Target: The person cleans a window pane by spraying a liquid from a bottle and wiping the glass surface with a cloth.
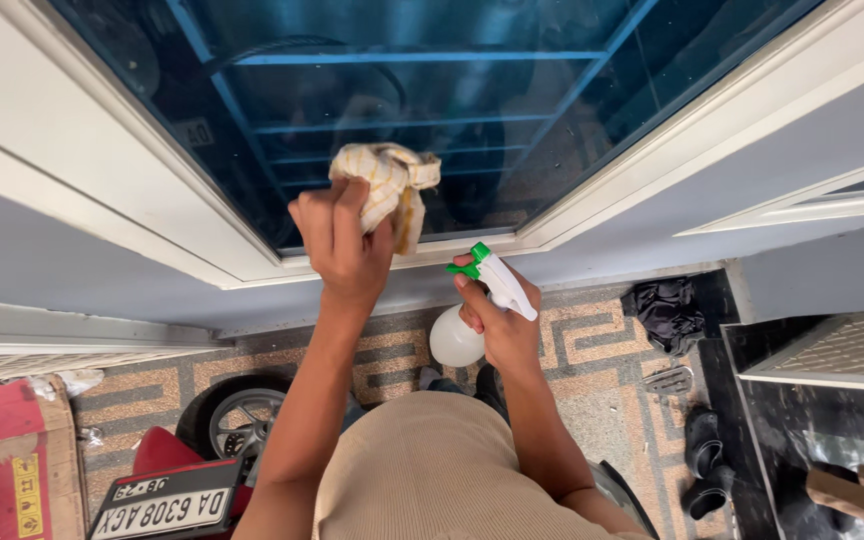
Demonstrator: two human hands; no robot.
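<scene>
Cardboard box (2,460): at the lower left corner, on the patterned floor; red printed face with a yellow label panel bearing dark symbols, and torn brown patches.

Licence plate (167,505): at the bottom edge, just right of the box, below a small wheel; rectangular, white with dark characters in a black frame, tilted.

Sticker (195,131): small, pale, square, on the dark glass at upper left.

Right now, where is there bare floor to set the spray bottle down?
Bare patterned floor lies between the spray bottle in the right hand and the black cloth heap. Lower right is crowded with sandals; lower left with a wheel and cardboard box.
</scene>
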